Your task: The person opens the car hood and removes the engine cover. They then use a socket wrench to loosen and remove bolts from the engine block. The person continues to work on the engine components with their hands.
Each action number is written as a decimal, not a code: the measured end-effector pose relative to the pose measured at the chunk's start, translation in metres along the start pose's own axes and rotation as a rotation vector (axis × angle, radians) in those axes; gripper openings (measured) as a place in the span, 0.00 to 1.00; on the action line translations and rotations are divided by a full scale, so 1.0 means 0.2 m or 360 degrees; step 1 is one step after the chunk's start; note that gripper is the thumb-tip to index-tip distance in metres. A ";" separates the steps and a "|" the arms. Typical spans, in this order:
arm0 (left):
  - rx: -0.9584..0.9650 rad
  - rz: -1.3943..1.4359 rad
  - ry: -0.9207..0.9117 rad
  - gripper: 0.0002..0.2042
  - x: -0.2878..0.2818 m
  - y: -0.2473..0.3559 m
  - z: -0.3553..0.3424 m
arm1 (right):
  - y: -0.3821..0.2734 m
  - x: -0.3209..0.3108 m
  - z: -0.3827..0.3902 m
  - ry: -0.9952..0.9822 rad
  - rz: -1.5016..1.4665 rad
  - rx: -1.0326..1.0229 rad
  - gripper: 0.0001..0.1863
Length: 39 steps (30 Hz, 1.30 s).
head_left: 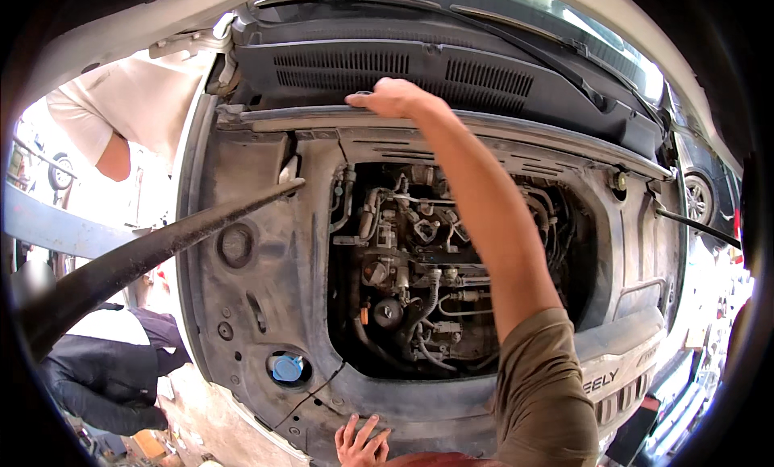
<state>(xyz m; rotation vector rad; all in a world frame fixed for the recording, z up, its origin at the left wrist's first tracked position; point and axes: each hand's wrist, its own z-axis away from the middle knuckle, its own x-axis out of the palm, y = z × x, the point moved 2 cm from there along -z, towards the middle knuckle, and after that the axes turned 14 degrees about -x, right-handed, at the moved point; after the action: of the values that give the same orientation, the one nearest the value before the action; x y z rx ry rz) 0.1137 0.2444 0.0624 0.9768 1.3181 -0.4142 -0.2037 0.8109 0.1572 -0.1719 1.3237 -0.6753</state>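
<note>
My right arm stretches over the open engine bay (419, 265). My right hand (379, 97) is closed at the near edge of the black vented cowl panel (500, 84); what its fingers hold, if anything, is too small to make out. My left hand (361, 441) lies open on the grey plastic cover (258, 289) at the front of the bay, fingers spread, below a blue cap (286, 367). Hoses, pipes and metal fittings show in the opening of the cover.
A long dark bar (161, 245) slants over the bay's left. Another person (117, 132) in light clothing stands at upper left; dark clothing (105, 370) shows at lower left. A thin rod (701, 229) crosses at right, near a parked car's wheel (695, 199). Wipers (532, 47) lie above the cowl.
</note>
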 end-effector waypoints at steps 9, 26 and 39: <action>0.0090 0.0014 0.0068 0.18 0.02 -0.04 0.03 | 0.42 -0.15 0.38 0.0056 0.0008 0.0178 0.46; -0.0106 0.0140 -0.0034 0.13 0.05 -0.02 0.03 | 0.59 -0.20 0.42 0.0206 0.0138 0.0171 0.26; -0.0152 0.0194 -0.0230 0.15 -0.05 0.00 0.00 | 0.67 -0.24 0.36 -0.0096 0.0287 0.0000 0.24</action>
<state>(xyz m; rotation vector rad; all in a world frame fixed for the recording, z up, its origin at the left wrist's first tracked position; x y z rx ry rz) 0.1107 0.2421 0.0726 0.9245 1.1321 -0.3196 -0.0926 0.9248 0.1517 -0.0709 1.2642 -0.5135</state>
